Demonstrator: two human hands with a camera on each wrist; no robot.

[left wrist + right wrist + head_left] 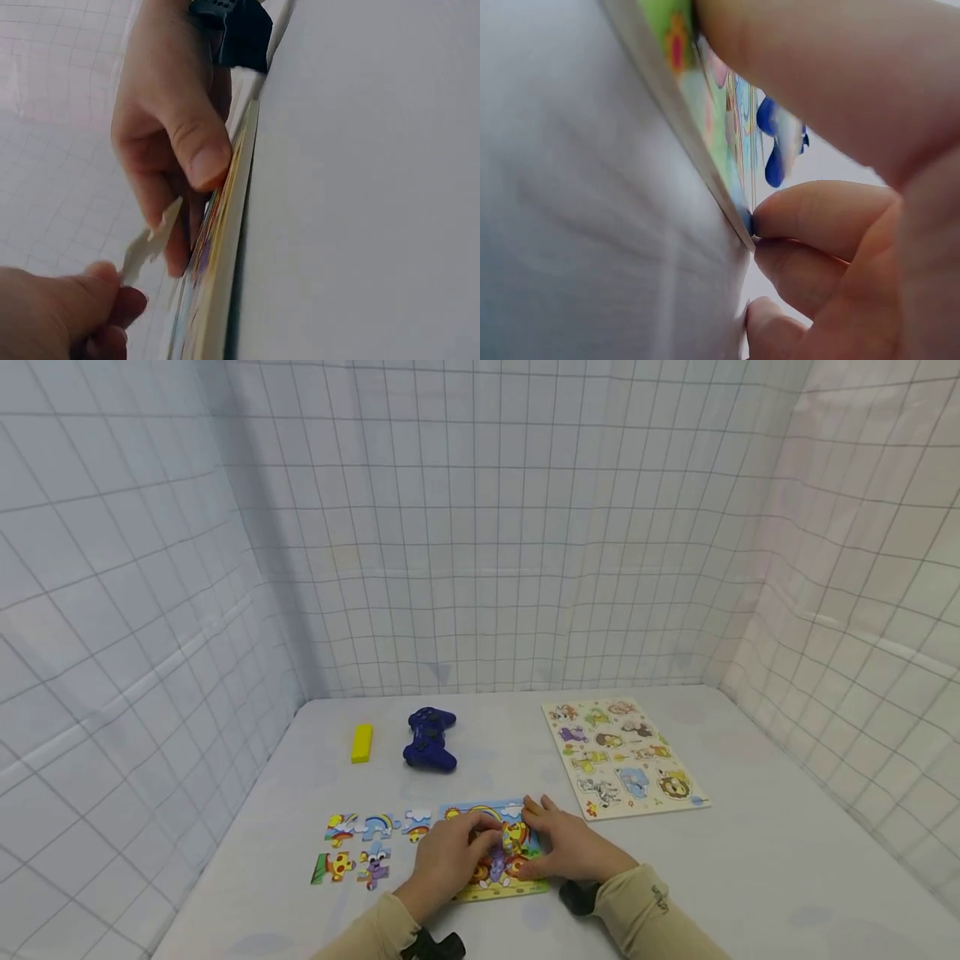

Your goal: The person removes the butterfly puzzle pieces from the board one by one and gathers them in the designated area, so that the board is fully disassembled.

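A colourful cartoon jigsaw puzzle board (510, 890) lies flat on the table in the head view. Above its middle is my left hand (446, 857), and in the left wrist view that hand pinches a thin puzzle piece (146, 246) between thumb and fingers, tilted and edge-on, its picture hidden. My right hand (573, 843) rests along the board's right side. In the right wrist view its thumb (802, 67) lies over the printed face, and fingertips (769, 214) touch the far corner.
Several loose puzzle pieces (377, 827) lie left of the board. Behind are a yellow block (362, 743) and a dark blue game controller (430, 740). An animal puzzle board (615, 760) lies at the back right. Grid-patterned sheets (480, 527) wall the table on three sides.
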